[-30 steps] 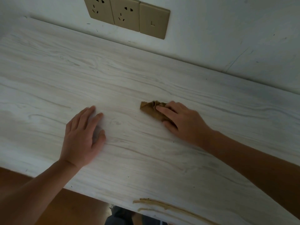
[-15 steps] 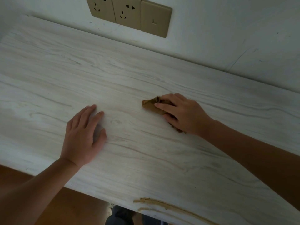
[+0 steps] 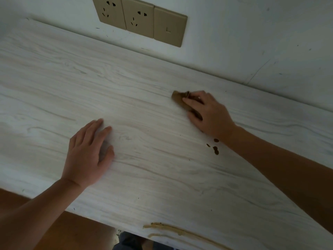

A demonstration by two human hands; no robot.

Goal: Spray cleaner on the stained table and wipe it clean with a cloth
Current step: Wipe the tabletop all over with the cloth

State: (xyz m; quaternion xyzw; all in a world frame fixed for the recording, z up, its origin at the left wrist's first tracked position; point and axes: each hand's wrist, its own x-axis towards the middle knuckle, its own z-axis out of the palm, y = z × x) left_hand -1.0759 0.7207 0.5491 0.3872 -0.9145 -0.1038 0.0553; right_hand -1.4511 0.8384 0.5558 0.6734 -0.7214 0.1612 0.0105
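A pale wood-grain table (image 3: 162, 177) fills the view. My right hand (image 3: 209, 112) presses a small crumpled brown cloth (image 3: 177, 98) flat onto the tabletop near the back edge; most of the cloth is hidden under the fingers. A few dark brown stain spots (image 3: 214, 147) sit on the table just below my right wrist. My left hand (image 3: 88, 154) lies flat on the table to the left, fingers spread, holding nothing. No spray bottle is in view.
The white wall behind the table carries a tan socket panel (image 3: 140, 20). The table's front edge is chipped, showing bare wood strips (image 3: 173, 230). Brown floor (image 3: 72, 231) shows below the front edge.
My right hand slid the cloth away from me and to the right, toward the wall, uncovering the dark stain spots near the wrist. The left hand stayed in place.
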